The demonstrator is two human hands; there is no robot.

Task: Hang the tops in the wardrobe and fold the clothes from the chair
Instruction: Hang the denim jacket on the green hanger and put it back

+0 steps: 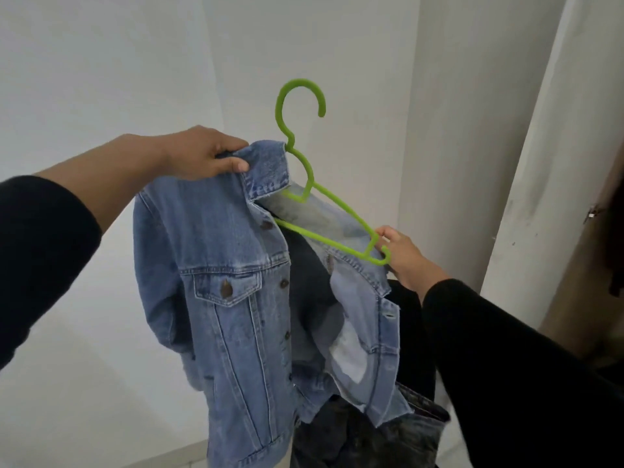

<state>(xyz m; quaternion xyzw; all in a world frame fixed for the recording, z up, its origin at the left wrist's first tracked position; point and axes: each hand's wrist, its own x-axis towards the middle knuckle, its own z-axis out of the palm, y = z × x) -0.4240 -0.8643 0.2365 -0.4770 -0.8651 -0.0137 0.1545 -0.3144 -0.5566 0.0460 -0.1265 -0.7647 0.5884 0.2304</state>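
denim jacket held up with a green hanger half inside it

a person's two arms in black sleeves reach forward in front of a plain white wall (101,79). between them hangs a light blue denim jacket (233,298), unbuttoned, its front panel with a buttoned chest pocket facing the viewer and its hem hanging down towards the lower edge of the view.

the left hand (199,153) is raised at the upper left of the jacket. its fingers (233,164) and thumb are curled round the collar and shoulder of the jacket, gripping the cloth and bearing its weight.

a bright green plastic hanger (304,130) sits tilted, its hook pointing up above the collar and free of any rail. its left arm is tucked inside the jacket under the collar, while its right arm slopes down and out into the open, outside the cloth. the right hand (401,258) is lower and to the right, its fingers (385,232) pinching the outer end of that right hanger arm. the jacket's right front panel droops open just below that hand, showing the pale inner lining.

behind and below the jacket lies a heap of dark clothes (371,437); what it rests on cannot be seen. at the far right edge a dark opening (607,258) shows beside a white panel.
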